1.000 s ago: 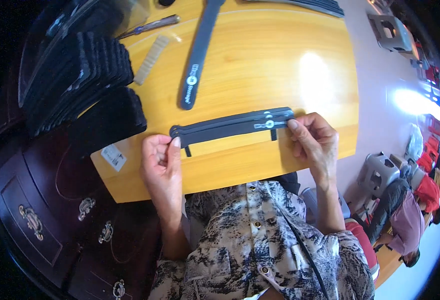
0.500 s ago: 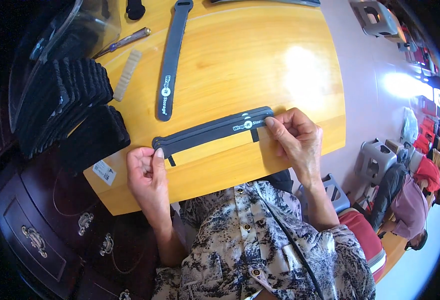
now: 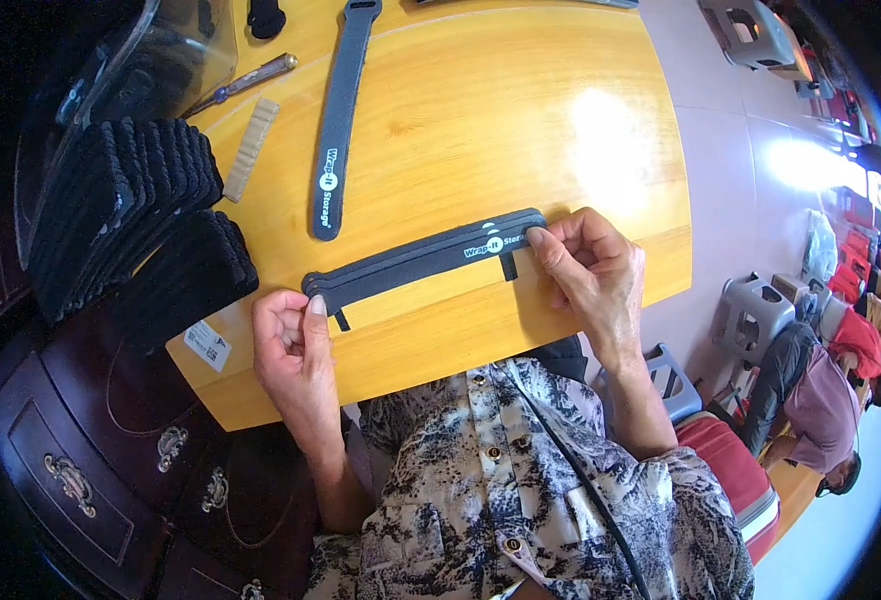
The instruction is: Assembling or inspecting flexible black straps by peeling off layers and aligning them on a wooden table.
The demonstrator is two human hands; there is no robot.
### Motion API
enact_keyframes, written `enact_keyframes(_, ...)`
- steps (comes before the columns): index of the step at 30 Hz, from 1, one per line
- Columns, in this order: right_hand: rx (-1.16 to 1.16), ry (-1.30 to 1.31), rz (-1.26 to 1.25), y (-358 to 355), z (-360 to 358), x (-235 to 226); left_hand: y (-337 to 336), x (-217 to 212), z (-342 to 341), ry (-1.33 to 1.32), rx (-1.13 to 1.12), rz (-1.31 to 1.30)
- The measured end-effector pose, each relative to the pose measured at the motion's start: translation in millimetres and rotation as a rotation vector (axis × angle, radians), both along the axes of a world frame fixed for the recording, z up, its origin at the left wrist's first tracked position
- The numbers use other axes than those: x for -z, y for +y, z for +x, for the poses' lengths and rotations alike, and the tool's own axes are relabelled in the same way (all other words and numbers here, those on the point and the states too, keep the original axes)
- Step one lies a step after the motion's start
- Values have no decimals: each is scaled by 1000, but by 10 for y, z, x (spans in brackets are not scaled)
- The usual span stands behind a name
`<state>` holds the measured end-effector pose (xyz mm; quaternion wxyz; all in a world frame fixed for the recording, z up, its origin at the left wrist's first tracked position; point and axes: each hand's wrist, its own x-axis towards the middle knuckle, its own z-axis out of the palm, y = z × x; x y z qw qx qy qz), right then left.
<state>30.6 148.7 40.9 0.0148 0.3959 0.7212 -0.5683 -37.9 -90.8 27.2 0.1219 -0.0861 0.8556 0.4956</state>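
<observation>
A fanned stack of dark grey hook-and-loop straps (image 3: 411,267) with white print stretches across the near part of the table, the straps overlapping lengthwise. My left hand (image 3: 298,345) pinches the left end, where rounded tabs show, between thumb and fingers. At the other end my right hand (image 3: 598,280) grips the straps, its thumb on top over part of the print. Beyond them a single grey strap (image 3: 342,130) lies alone, pointing away from me. Two short black strips (image 3: 509,266) show just below the held straps.
Piles of black fuzzy straps (image 3: 131,200) stand at the table's left edge, beside a clear plastic bag (image 3: 201,50). A ridged tan strip (image 3: 252,150) and a screwdriver-like tool (image 3: 246,82) lie near them. A white label (image 3: 207,345) sits at the left corner. Stools (image 3: 751,318) and people are at right.
Both hands keep the same hold on the straps. The whole view has shifted very slightly; nothing has been taken up or let go.
</observation>
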Motion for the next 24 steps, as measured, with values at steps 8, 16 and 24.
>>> enact_keyframes(8,-40,12,36,9,-43,-9,-23,60,-21,40,17,32)
enact_keyframes(16,-59,16,14,28,-72,26,36,29,-49,-6,13,17)
enact_keyframes(24,-140,68,61,115,-147,73,36,66,-83,31,13,32)
